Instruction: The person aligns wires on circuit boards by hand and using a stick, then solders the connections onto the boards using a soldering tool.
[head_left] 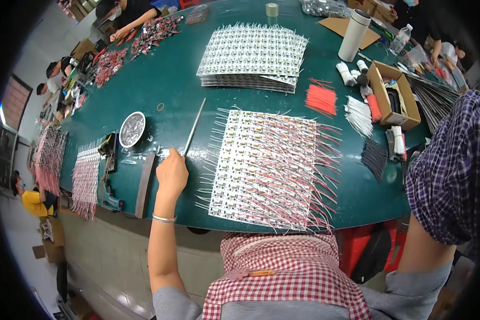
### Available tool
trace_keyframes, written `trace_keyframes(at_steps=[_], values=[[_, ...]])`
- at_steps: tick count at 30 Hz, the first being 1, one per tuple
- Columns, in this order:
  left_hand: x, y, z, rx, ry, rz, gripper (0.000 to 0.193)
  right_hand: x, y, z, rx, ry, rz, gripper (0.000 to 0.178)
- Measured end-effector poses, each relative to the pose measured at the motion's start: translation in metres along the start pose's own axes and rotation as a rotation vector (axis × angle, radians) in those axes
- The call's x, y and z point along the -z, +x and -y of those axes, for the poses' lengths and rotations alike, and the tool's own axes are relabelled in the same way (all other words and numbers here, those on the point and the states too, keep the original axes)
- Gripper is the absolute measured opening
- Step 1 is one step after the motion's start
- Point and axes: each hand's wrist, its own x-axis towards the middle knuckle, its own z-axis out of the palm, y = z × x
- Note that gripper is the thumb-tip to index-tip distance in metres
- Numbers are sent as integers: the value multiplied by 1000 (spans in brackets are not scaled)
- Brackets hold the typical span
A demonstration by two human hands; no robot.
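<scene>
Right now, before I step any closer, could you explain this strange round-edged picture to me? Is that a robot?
No robot: you are looking through a wide fisheye camera worn on a person's head and pointing down, so straight edges bend near the rim. The person's bare left hand grips a thin, pale, rod-like tool. The right arm, in a dark checked cloth sleeve, rises at the right; its hand isn't visible.

On the broad green table lies a flat white circuit-board panel covered with thin red and white wires. Beyond it is a stack of similar white panels. A round, white-rimmed bowl sits to the left, and a bundle of short red strips to the right.
</scene>
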Motion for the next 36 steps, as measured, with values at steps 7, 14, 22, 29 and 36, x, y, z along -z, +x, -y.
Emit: trace_keyframes(at_steps=[7,14,22,29,36], values=[[94,-30,-11,56,-769,-368,16,-2,5,9,50,29,2,22],[245,-139,-40,-382,-815,-878,12,-1,-4,30,125,94,-34,23],[249,-157,-70,-541,-695,-638,11,3,-10,54,243,167,-75,24],[231,-162,-75,-453,-741,-632,11,7,-35,94,492,341,-150,25],[208,-203,-40,127,-979,-549,11,-32,-55,183,707,871,-46,26]])
